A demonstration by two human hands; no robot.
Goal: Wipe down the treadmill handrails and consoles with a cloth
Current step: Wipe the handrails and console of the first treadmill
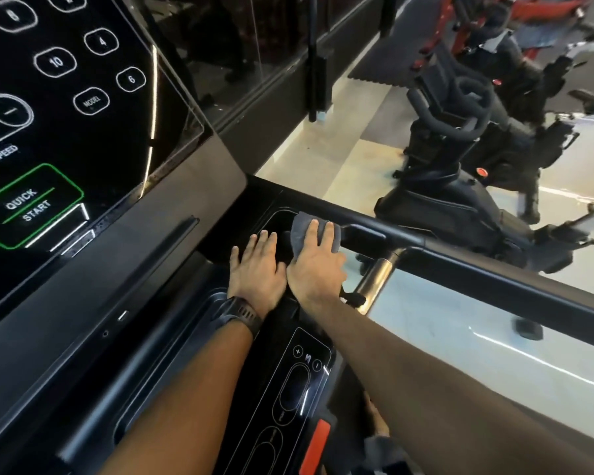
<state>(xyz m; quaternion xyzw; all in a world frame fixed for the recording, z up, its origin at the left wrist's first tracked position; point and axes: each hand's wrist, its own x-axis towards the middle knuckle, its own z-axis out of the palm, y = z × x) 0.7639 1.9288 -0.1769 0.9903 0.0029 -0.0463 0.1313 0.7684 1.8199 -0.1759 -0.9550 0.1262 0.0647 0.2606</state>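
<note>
Two bare hands lie side by side just right of the console (66, 132), below its lower right corner. The right hand (318, 260) has its fingers laid out straight and a little spread over a grey cloth (299, 228), pressing it down rather than gripping it. Its thumb lies out to the side, off the fabric. The cloth is bunched under those fingers, right of the console, where the black handrail (402, 236) leaves the machine, and it overhangs the edge of a dark recessed pocket (278, 221). The left hand (257, 265) is also wide and flat, palm down on the glossy black tray and holding nothing. It sits on the console side of the right hand, and the two appear to meet at their inner edges. A dark watch (239, 315) is strapped round the left wrist.

The console is a black glass panel with white outlined number keys, a SPEED label and a green-framed QUICK START key (28, 204). Nearer the person than the console, between the forearms, is a small control panel (304, 378) with plus and minus marks and a red tab (318, 440) beside it. A metal-sleeved grip bar (378, 275) stands right of the console, just past the right hand. Farther right of the console, black exercise bikes (477, 159) stand on the pale floor.
</note>
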